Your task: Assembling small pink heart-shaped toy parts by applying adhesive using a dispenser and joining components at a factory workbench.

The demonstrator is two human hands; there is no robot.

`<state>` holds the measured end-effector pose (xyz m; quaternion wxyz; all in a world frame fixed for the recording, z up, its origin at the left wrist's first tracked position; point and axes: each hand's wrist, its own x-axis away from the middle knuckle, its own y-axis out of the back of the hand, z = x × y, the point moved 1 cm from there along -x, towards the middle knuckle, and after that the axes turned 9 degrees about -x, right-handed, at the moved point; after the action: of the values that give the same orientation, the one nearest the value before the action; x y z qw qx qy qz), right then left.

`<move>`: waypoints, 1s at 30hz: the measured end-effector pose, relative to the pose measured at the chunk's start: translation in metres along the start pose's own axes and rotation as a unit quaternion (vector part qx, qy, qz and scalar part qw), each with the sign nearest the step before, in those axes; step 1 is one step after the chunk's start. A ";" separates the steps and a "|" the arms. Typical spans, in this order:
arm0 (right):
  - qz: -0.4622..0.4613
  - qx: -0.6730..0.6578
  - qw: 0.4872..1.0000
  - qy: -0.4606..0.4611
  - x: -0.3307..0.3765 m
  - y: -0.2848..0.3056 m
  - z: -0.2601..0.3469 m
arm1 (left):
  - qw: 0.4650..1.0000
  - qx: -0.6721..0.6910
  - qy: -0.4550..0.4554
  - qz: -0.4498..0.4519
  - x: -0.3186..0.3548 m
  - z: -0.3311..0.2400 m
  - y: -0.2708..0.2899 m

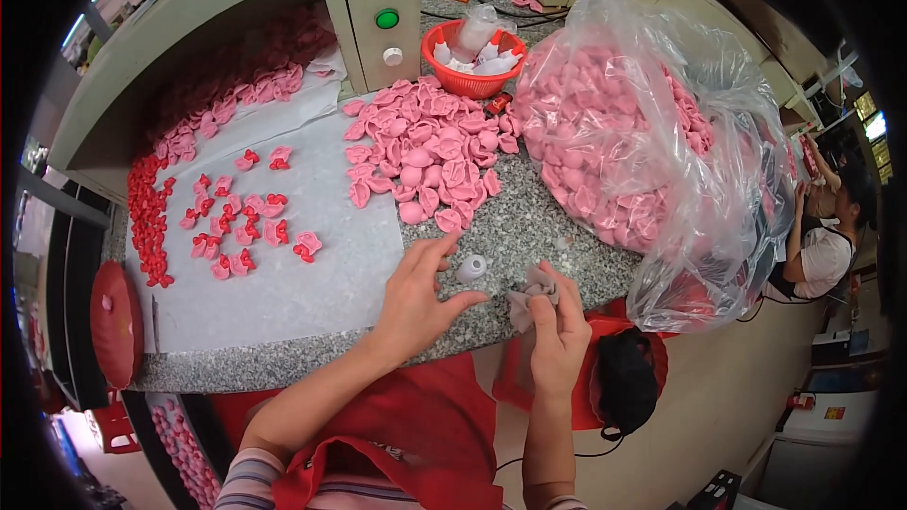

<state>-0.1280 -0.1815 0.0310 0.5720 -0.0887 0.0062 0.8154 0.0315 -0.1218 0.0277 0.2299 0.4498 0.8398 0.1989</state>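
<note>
My left hand (416,297) is open beside a small white bottle (471,269) on the speckled grey counter, thumb and fingers spread around its near left side; I cannot tell whether they touch it. A crumpled greyish cloth (521,306) is pinched in my right hand (557,335) at the counter's front edge. Beyond the left hand lies a heap of pink moulded shells (430,146). On the white sheet (350,293) to the left, several pink pieces (227,217) carry small red bows. More red bows (146,217) lie piled along the sheet's left side.
A big clear bag (614,132) of pink shells stands at right. Behind the heap sits a red basket (472,80) with white bottles. An arched machine (217,9) with a green button covers more pink pieces. A black bag (625,382) rests below the counter; a person (817,246) sits far right.
</note>
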 end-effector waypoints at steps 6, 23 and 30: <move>0.044 0.195 0.960 0.194 -0.005 -0.038 -0.005 | 0.991 -0.080 -0.105 -0.029 -0.004 0.017 -0.021; 0.097 0.342 0.902 0.243 -0.052 -0.015 -0.004 | 0.985 -0.040 -0.104 0.132 -0.023 0.020 -0.003; 0.123 0.161 0.973 0.113 -0.031 -0.015 -0.011 | 0.957 0.005 -0.134 0.258 -0.041 0.028 0.005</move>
<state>-0.1023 -0.2062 0.0264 0.4694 -0.0850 0.2128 0.8527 0.0709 -0.1506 0.0161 0.2787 0.6749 0.6576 0.1853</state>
